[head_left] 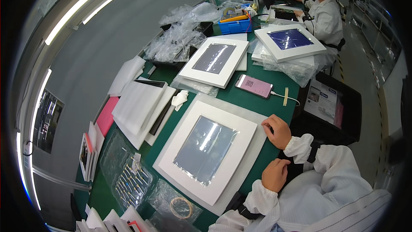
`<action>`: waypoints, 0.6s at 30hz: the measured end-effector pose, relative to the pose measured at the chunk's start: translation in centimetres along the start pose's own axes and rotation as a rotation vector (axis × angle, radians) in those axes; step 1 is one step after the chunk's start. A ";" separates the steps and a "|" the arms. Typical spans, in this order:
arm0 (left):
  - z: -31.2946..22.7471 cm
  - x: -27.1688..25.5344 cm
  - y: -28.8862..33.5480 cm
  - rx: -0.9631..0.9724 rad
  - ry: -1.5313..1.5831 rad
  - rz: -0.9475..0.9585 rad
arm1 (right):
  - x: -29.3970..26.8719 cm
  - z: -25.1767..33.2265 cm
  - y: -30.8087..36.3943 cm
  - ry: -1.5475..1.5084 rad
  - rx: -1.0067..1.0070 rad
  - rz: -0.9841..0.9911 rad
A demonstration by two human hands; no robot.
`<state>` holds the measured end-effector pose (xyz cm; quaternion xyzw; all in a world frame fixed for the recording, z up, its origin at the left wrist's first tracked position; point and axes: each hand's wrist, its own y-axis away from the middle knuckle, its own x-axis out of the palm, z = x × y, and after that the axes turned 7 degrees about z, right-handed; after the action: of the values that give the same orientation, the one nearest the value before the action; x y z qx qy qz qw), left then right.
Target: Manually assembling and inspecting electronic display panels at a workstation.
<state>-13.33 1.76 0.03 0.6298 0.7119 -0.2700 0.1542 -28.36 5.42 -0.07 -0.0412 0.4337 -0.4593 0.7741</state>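
A white square frame (234, 148) with a grey, film-covered panel (205, 146) in its middle lies in front of me on a white foam sheet (259, 135). Beside its right corner my right hand (279, 132) rests over the sheet's edge, fingers curled and nothing seen in them. My left hand (275, 175) is closed in a loose fist at the table edge, close to my body, and holds nothing visible. Neither hand touches the frame.
Beyond lie two more white frames (234, 65) (300, 52), a phone (254, 87) with a cable, and a blue box (235, 26). Foam sheets (137, 103) and a tray of small parts (132, 180) are leftward. A black bin (339, 124) stands right; a co-worker (326, 19) sits beyond.
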 end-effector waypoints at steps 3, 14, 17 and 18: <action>0.1 0.2 -0.1 0.021 0.006 0.000 | -0.3 0.0 0.0 0.011 0.002 -0.016; 0.2 -0.1 0.0 0.002 0.006 0.024 | 0.1 0.0 0.1 0.006 -0.007 -0.017; 0.2 -0.1 0.0 -0.001 0.006 0.027 | 0.1 0.1 0.0 0.008 -0.008 -0.022; 0.1 -0.1 0.0 -0.002 0.008 0.027 | 0.0 0.0 0.0 0.005 -0.003 -0.020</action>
<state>-13.35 1.57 0.02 0.6404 0.7041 -0.2644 0.1556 -28.33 5.38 -0.07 -0.0458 0.4360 -0.4665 0.7682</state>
